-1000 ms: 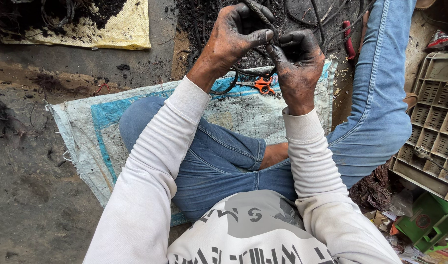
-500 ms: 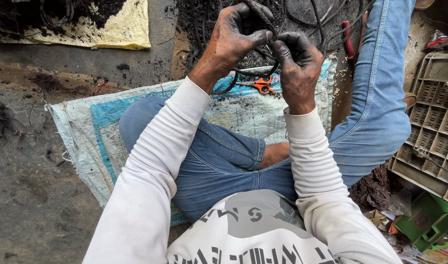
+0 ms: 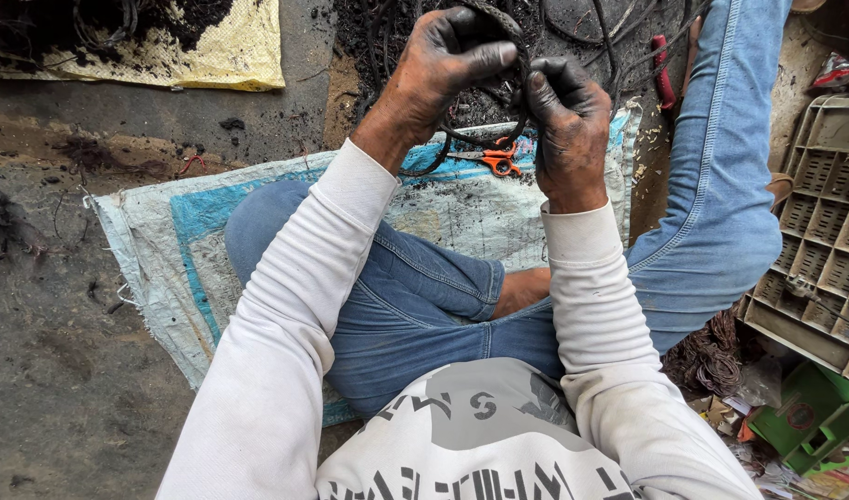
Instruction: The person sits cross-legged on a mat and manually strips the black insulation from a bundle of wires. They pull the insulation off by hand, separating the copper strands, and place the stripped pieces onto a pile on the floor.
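Black wire (image 3: 498,139) gripped in both my sooty hands.
Left hand (image 3: 447,60) and right hand (image 3: 563,120) clench it; pile (image 3: 591,28) unsorted.

The black wire (image 3: 498,102) runs behind the sooty fingers (image 3: 471,60); the wire pile (image 3: 582,23) is cut off by the top edge.

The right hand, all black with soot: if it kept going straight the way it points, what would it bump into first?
Probably the pile of burnt wires just beyond the right hand, which grips a dark wire; depth is unclear.
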